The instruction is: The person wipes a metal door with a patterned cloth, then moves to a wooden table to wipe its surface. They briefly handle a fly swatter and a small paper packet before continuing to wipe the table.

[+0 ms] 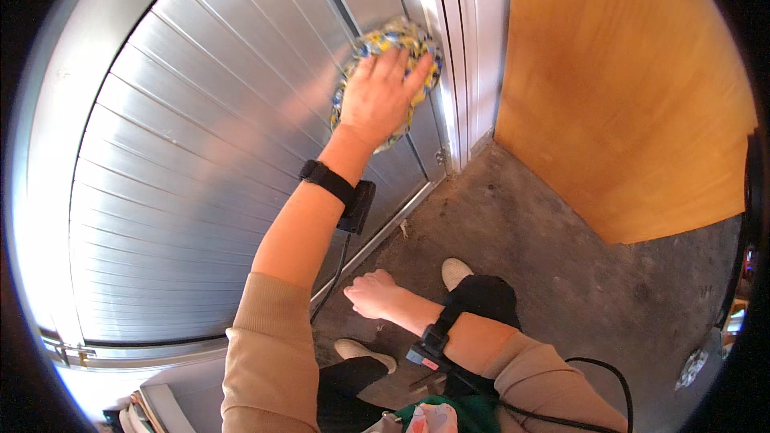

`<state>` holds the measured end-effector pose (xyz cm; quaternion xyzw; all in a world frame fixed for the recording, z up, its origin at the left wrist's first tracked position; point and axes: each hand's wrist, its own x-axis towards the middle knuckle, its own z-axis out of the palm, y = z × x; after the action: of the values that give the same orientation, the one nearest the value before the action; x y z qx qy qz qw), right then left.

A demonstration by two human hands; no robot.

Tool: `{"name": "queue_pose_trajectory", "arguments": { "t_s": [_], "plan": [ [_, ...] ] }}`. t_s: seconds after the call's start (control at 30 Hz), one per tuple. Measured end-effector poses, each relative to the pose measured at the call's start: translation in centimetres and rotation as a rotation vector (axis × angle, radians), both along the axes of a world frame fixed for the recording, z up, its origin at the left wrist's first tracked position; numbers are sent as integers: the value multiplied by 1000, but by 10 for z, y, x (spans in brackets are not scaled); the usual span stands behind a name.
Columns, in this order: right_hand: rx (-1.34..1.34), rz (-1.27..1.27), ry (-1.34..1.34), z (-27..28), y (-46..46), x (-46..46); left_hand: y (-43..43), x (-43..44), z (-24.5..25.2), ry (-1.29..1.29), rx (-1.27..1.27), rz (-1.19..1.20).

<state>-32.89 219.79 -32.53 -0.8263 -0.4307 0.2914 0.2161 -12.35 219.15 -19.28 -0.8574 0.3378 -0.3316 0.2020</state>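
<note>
My left hand (376,96) lies flat with its fingers spread on a bunched, patterned cloth (385,42) in yellow, blue and white. The cloth is pressed against a ribbed, silvery metal door (240,102), near its right edge. Over the floor, lower down, my right hand (372,294) hangs with curled fingers; nothing shows in it. Both forearms carry black straps with small devices and cables.
A white door frame (475,42) stands right of the metal door. Beyond it is an orange-brown wooden panel (613,96). My feet stand on a dark, stained floor (541,264). Crumpled clear plastic (692,368) lies at the lower right.
</note>
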Motion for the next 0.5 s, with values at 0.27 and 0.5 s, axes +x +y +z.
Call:
{"name": "queue_pose_trajectory", "arguments": {
  "t_s": [0.27,0.5],
  "plan": [
    [75,-74,-70,-7,2,-7,-2,5,-119,256,235,-23],
    [226,-318,-53,-18,1,-9,-10,16,-199,492,197,-46]
  ]
}}
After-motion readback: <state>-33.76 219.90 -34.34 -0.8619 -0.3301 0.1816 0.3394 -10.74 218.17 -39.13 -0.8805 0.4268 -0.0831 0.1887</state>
